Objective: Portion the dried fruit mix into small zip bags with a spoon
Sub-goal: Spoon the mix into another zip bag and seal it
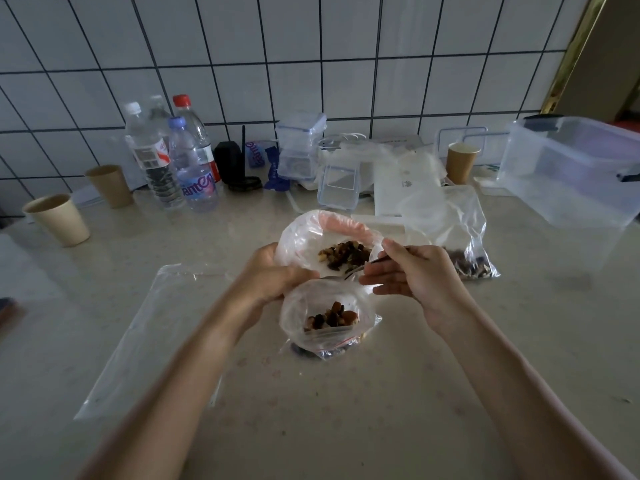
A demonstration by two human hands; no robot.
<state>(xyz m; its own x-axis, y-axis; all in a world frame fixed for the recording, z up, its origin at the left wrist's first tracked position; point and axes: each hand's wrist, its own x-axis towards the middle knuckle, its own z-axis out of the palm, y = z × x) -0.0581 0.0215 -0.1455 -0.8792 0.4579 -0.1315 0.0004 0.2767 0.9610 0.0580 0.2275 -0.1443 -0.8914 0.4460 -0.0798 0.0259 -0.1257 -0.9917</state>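
Left hand (273, 271) grips both bag mouths; right hand (412, 271) pinches spoon (356, 270), bowl pointing left, between mix (344, 256) and small bag (329, 315) just below.

A large clear bag (311, 237) of dried fruit mix (344, 255) is gaping open mid-worktop. A small zip bag (325, 313), part-filled, is sitting open just nearer. The metal spoon (356, 270) is angling between them.

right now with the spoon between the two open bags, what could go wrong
1. The left hand holds both the big bag and the small zip bag at their rims; either mouth could sag and spill fruit mix.
2. The spoon in the right hand may drop pieces onto the counter between the bags.
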